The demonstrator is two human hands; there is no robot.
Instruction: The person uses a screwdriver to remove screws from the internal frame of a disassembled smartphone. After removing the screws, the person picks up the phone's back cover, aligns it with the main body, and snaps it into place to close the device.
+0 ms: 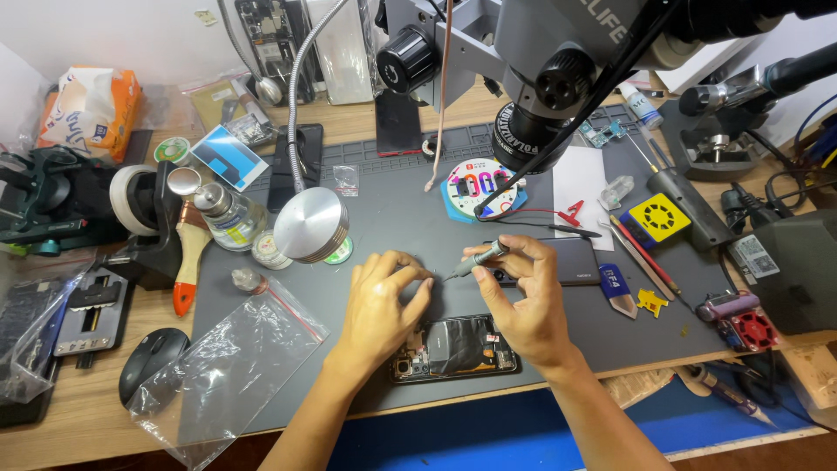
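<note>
Opened phone (pixel 455 347) — below both hands | right hand (pixel 521 301) fingers pinch screwdriver (pixel 475 260) | left hand (pixel 381 305) fingers curled, empty

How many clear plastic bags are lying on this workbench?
2 that I can tell: a large clear plastic bag on the grey mat left of the hands, and a tiny bag further back. Clutter may hide others.

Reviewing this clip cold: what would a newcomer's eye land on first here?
Probably the two bare hands at the centre of the grey mat: the right hand grips a slim screwdriver, its tip meeting the left hand. Just below them lies an opened phone with its insides exposed. Overhead, a large grey microscope head looms at the top, and a crumpled clear plastic bag sprawls at lower left.
</note>
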